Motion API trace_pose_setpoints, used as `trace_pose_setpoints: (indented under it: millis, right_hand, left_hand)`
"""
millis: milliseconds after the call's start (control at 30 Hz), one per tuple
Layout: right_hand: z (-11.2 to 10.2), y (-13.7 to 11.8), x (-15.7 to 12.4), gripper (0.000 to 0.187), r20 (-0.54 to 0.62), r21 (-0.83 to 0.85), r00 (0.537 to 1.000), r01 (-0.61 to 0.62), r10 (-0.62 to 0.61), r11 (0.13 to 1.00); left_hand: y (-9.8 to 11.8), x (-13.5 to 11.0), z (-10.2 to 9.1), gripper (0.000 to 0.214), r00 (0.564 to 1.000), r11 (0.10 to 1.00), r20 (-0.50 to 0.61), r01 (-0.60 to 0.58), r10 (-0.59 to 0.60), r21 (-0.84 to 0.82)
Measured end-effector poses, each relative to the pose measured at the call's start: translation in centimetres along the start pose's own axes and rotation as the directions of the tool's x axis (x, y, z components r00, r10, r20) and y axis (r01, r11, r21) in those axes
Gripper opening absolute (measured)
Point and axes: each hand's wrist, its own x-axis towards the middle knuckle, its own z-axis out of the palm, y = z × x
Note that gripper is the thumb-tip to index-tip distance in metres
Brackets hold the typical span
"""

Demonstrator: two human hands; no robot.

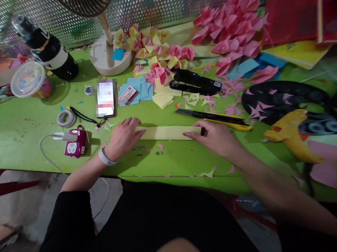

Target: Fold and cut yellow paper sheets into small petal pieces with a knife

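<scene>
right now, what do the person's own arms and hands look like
The left hand has a smooth, whitish band around its wrist; a black sleeve ends near that elbow. The right forearm shows no band. Neither hand is gloved, and the thumbnails look dark, perhaps polished.

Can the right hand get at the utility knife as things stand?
Likely yes: the utility knife lies just beyond the right hand, with nothing visible standing between them. That hand holds one end of the paper strip, though, so it would probably need to let go first.
</scene>
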Motion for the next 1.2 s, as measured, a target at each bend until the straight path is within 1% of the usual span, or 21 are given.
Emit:
trace_pose_setpoints:
  millis: [33,67,100,133,167,200,233,267,333,500,667,867,967,1200]
  right_hand:
    - [0.0,0.0,0.0,0.052,-0.001,0.001,1.000,0.003,-0.003,1.000]
    - [-0.1,0.0,0.0,0.052,-0.006,0.003,1.000,0.010,-0.010,1.000]
    - [-0.1,0.0,0.0,0.052,-0.013,0.003,1.000,0.020,-0.020,1.000]
    - [-0.1,0.0,0.0,0.053,-0.022,0.002,0.999,0.033,-0.033,0.999]
    - [-0.1,0.0,0.0,0.053,-0.033,-0.002,0.998,0.045,-0.045,0.999]
    - [0.0,0.0,0.0,0.053,-0.043,-0.007,0.997,0.057,-0.057,0.998]
    - [0.0,0.1,0.0,0.053,-0.049,-0.013,0.997,0.065,-0.065,0.998]
    - [0.0,0.2,0.0,0.053,-0.051,-0.020,0.996,0.069,-0.070,0.997]
    - [0.1,0.4,0.0,0.052,-0.039,-0.031,0.997,0.063,-0.064,0.998]
    - [0.1,0.5,-0.1,0.052,0.022,-0.066,1.000,0.000,0.002,0.998]
    - [0.2,0.4,-0.1,0.059,0.006,-0.063,1.000,0.020,-0.020,0.998]
    - [0.3,0.6,-0.1,0.060,-0.016,-0.047,0.999,0.033,-0.034,0.998]
    - [0.3,0.6,-0.1,0.057,-0.018,-0.052,0.999,0.028,-0.029,0.998]
    - [0.3,0.6,0.1,0.044,-0.021,-0.046,1.000,0.022,-0.023,0.999]
  left_hand:
    - [0.5,-0.3,0.4,0.032,0.995,0.995,-0.077,-0.063,0.068,0.072]
    - [0.9,-0.6,0.9,0.036,0.978,0.980,-0.115,-0.158,0.173,0.122]
    - [1.5,-1.0,1.5,0.040,0.952,0.950,-0.093,-0.278,0.293,0.143]
    - [2.0,-1.4,2.2,0.048,0.910,0.903,-0.042,-0.403,0.412,0.148]
    - [2.4,-1.8,2.8,0.059,0.872,0.862,0.001,-0.485,0.490,0.146]
    - [2.8,-2.2,3.4,0.073,0.850,0.839,0.054,-0.525,0.523,0.140]
    - [3.1,-2.6,3.8,0.086,0.843,0.833,0.100,-0.538,0.529,0.131]
    - [3.3,-2.8,4.2,0.093,0.837,0.828,0.131,-0.546,0.532,0.125]
    - [3.5,-3.2,4.5,0.099,0.837,0.832,0.166,-0.542,0.521,0.119]
    - [3.5,-3.4,4.5,0.099,0.847,0.843,0.175,-0.524,0.502,0.123]
    - [3.5,-3.4,4.6,0.098,0.844,0.842,0.183,-0.527,0.504,0.115]
    - [3.5,-3.3,4.4,0.098,0.848,0.847,0.177,-0.521,0.500,0.103]
    - [3.5,-3.3,4.4,0.097,0.849,0.850,0.174,-0.519,0.499,0.094]
    - [3.3,-3.2,4.6,0.098,0.848,0.849,0.157,-0.522,0.506,0.083]
